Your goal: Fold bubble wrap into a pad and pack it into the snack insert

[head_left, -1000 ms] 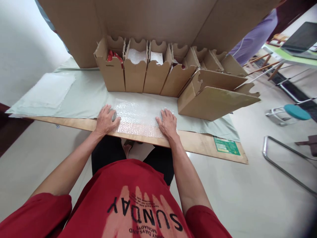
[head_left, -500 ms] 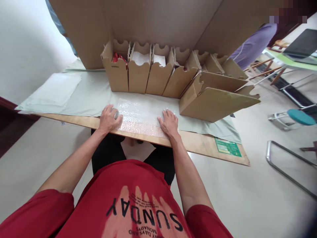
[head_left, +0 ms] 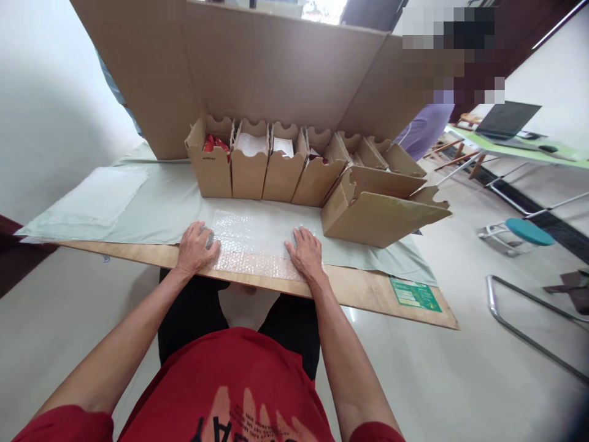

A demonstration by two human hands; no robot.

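Observation:
A clear sheet of bubble wrap (head_left: 251,245) lies flat along the front of the table, partly over the pale green cloth and partly over the bare wood edge. On its left end rests my left hand (head_left: 197,248), palm down with the fingers apart. My right hand (head_left: 306,252) lies on the right end of the sheet, fingers spread and slightly bent. Neither hand grips anything. Just behind the sheet stands a row of cardboard bins (head_left: 248,178).
A stack of white sheets (head_left: 103,193) lies on the left of the cloth (head_left: 170,209). Red packets (head_left: 215,144) and white items show in the bins. Another cardboard bin (head_left: 386,218) stands to the right, before a tall cardboard screen (head_left: 276,73). A person in purple (head_left: 426,126) is behind it.
The view has tilted up, so the table sits lower and more of the room shows behind the screen. Both hands stay on the bubble wrap, practically unmoved.

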